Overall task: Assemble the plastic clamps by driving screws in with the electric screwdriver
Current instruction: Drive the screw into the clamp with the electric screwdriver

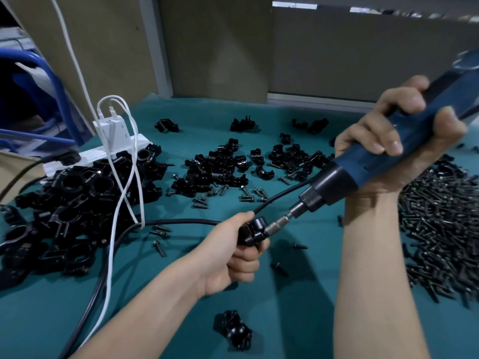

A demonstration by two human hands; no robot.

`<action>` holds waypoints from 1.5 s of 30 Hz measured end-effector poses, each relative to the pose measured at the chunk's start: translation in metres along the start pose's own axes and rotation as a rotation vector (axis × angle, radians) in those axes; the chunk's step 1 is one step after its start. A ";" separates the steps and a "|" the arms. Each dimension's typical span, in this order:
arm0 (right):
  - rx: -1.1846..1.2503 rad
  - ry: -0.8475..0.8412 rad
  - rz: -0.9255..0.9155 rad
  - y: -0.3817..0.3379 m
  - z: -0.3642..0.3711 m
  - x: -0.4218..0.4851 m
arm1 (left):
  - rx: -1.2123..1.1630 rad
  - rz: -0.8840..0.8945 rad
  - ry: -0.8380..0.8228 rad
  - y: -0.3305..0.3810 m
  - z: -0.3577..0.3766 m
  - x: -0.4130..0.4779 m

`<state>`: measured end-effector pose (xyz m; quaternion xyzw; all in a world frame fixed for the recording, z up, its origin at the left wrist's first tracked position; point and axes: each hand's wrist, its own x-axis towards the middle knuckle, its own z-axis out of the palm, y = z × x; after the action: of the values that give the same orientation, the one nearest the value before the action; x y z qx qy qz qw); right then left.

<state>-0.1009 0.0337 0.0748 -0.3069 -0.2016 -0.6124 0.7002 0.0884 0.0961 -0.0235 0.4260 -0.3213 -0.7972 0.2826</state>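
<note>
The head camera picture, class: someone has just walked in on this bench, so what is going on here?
A person is assembling a black plastic clamp. The left hand grips the clamp above the green table, while the right hand holds a blue electric screwdriver with its bit pressed into the clamp's side. A heap of clamps lies to the left, loose clamp halves in the middle, and a large pile of screws to the right.

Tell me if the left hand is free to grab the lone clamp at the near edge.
Probably not yet: the left hand is closed on a clamp under the screwdriver tip. Nothing blocks the near clamp itself.
</note>
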 end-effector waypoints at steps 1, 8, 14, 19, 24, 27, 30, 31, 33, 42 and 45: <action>0.002 0.009 -0.003 0.000 0.000 0.000 | -0.007 -0.015 -0.035 0.003 -0.002 -0.002; -0.035 0.264 -0.187 -0.008 -0.007 -0.005 | -0.154 0.249 -0.190 0.008 -0.006 -0.008; -0.168 0.395 -0.317 -0.018 -0.012 -0.009 | -0.092 0.471 -0.048 0.006 -0.001 -0.004; -0.250 0.446 -0.358 -0.022 -0.012 -0.009 | -0.065 0.478 -0.025 0.010 -0.007 -0.005; -0.239 0.294 -0.321 -0.014 -0.007 -0.005 | -0.061 0.392 -0.098 0.007 -0.006 -0.004; -0.288 0.239 -0.291 -0.010 -0.003 -0.003 | -0.107 0.330 -0.135 0.008 -0.007 -0.006; -0.315 0.285 -0.278 -0.006 -0.002 -0.002 | -0.109 0.347 -0.154 0.009 -0.006 -0.007; -0.329 0.310 -0.289 -0.006 -0.002 -0.002 | -0.091 0.373 -0.149 0.009 -0.006 -0.006; -0.352 0.339 -0.303 -0.006 -0.001 -0.002 | -0.048 0.426 -0.114 0.009 -0.005 -0.006; -0.346 0.308 -0.321 -0.013 0.000 -0.006 | 0.175 0.559 0.057 0.008 -0.007 -0.004; -0.379 0.337 -0.322 -0.011 0.000 -0.006 | 0.188 0.561 0.053 0.008 -0.007 -0.003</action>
<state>-0.1131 0.0371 0.0732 -0.2901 -0.0108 -0.7846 0.5478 0.0974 0.0913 -0.0195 0.3655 -0.4913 -0.6432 0.4597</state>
